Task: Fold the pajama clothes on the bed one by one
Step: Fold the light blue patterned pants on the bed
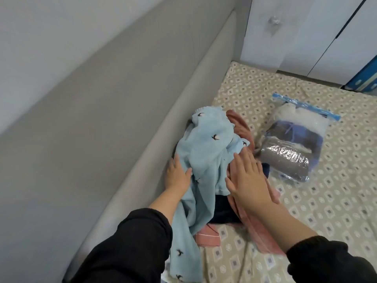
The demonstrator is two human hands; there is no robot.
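Note:
A light blue fleece pajama piece (206,152) with small dark bird prints lies crumpled on top of a clothes pile beside the bed's padded side. Under it show a pink striped garment (208,234) and a dark navy one (222,211). My left hand (177,176) touches the blue piece's left edge, its thumb on the fabric and its fingers partly hidden behind the cloth. Flat on the pile's right side rests my right hand (248,178), fingers straight.
A clear vacuum storage bag (291,148) packed with clothes lies right of the pile on the patterned bedsheet (336,201). The grey padded bed side (114,139) runs along the left. White cupboard doors (295,37) stand beyond the bed.

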